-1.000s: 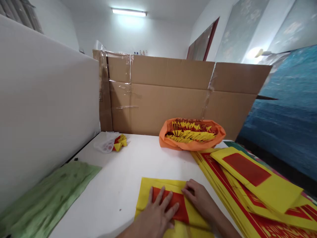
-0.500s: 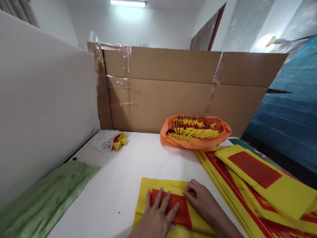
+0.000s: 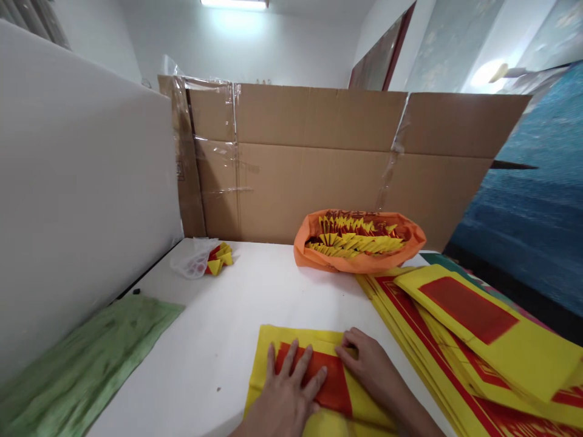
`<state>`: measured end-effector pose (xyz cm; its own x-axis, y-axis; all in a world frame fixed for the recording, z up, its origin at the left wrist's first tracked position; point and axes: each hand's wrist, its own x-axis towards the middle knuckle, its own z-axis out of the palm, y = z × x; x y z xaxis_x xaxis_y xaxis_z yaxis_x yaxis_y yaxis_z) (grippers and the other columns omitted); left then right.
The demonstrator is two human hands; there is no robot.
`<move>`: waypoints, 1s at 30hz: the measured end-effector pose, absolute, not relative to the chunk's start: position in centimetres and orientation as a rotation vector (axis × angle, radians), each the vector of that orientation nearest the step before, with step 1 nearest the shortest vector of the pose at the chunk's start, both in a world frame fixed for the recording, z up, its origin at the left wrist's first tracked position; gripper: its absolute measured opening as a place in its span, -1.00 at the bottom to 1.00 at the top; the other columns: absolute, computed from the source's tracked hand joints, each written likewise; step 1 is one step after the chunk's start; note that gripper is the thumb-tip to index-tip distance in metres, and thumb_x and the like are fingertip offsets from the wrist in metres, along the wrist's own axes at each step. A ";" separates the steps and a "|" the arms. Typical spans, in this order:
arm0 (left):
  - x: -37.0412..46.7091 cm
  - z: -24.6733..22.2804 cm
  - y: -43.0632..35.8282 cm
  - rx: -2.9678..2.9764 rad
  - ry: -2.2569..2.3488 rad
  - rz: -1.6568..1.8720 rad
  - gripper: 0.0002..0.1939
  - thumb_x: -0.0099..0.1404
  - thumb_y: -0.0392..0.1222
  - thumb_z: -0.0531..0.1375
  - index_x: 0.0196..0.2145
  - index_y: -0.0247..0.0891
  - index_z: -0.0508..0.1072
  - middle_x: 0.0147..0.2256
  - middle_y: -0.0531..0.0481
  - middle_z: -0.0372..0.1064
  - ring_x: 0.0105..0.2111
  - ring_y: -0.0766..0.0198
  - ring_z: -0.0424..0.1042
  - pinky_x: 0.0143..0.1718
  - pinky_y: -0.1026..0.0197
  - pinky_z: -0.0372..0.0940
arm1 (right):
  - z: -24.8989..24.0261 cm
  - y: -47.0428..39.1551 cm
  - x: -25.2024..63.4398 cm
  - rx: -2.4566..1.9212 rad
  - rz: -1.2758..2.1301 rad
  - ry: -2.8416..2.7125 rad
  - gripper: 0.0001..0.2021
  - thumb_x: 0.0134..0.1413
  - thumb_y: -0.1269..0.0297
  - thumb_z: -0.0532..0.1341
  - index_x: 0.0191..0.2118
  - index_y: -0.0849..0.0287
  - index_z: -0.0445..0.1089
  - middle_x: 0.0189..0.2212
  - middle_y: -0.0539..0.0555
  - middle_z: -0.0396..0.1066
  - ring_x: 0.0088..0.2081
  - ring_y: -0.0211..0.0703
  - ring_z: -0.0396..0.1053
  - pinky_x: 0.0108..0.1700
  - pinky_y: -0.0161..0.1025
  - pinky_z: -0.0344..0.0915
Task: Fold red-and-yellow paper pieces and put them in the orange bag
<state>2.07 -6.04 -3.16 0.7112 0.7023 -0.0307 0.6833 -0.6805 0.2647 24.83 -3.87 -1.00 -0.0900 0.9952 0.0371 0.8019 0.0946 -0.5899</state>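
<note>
A yellow paper sheet with a red rectangle lies in front of me at the bottom of the view. My left hand rests flat across the red area, its fingers spread. At the sheet's upper right edge, my right hand is closed, with thumb and curled forefinger gripping the paper there. The sheet's near part runs out of the frame, and both forearms cover some of it. To the right lies a stack of similar yellow and red papers, spread over one another.
An orange bag filled with folded yellow and red pieces stands at the back. A clear plastic bag sits beside a small folded yellow piece. A green cloth covers the left edge. Cardboard walls the back of the white table.
</note>
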 end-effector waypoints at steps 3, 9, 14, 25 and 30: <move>2.3 -3.0 -6.1 2.633 1.126 0.075 -0.29 0.33 -0.26 0.18 0.32 0.13 0.00 0.35 -0.14 -0.17 0.31 -0.37 -0.17 0.09 -0.69 -0.27 | -1.0 -3.6 24.9 -1.766 0.581 -1.979 -0.81 0.13 0.28 0.09 -0.50 0.10 0.21 -0.45 -0.01 0.33 -0.38 -0.16 0.32 -0.30 -0.24 0.19; 2.4 -2.7 -6.5 2.612 1.167 0.085 -0.31 0.35 -0.22 0.16 0.33 0.15 -0.03 0.36 -0.13 -0.22 0.31 -0.37 -0.21 0.07 -0.70 -0.32 | -1.1 -5.4 25.1 -1.602 0.060 -2.125 -0.80 0.16 0.32 0.12 -0.11 0.12 0.40 -0.10 0.19 0.42 -0.05 0.06 0.37 -0.02 -0.05 0.25; 2.5 -1.7 -6.7 2.579 1.130 0.050 -0.27 0.34 -0.06 0.18 0.35 0.07 -0.09 0.35 -0.21 -0.24 0.31 -0.39 -0.22 0.07 -0.68 -0.32 | -7.4 -9.9 22.8 -1.202 -0.177 -2.414 -0.49 0.21 0.04 0.11 0.26 -0.05 0.18 0.15 0.14 0.34 0.12 0.17 0.33 0.07 0.00 0.26; -2.8 1.5 -8.0 2.645 0.930 0.027 -0.22 0.39 0.16 0.01 0.36 -0.05 -0.34 0.35 -0.22 -0.50 0.33 -0.21 -0.45 0.21 -0.45 -0.23 | -10.9 -14.9 23.0 -1.752 -0.207 -2.274 -0.38 0.11 0.10 0.23 0.28 -0.33 0.08 0.29 0.09 0.05 0.23 0.51 0.07 0.07 0.49 0.08; -5.9 1.3 -7.0 2.725 0.909 0.243 -0.42 0.46 -0.07 0.01 0.36 -0.02 -0.09 0.34 -0.15 -0.15 0.32 0.01 -0.06 0.26 -0.05 0.07 | -10.0 -14.4 26.8 -1.674 0.037 -2.320 -0.33 0.11 0.07 0.21 0.32 -0.05 0.07 0.29 0.13 0.08 0.24 0.23 0.14 0.10 0.09 0.30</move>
<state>-5.88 -6.97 1.34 0.7904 0.6079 0.0759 0.5649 -0.7711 0.2939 26.76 -14.45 -10.01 -0.2893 0.9340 0.2097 0.9269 0.3280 -0.1826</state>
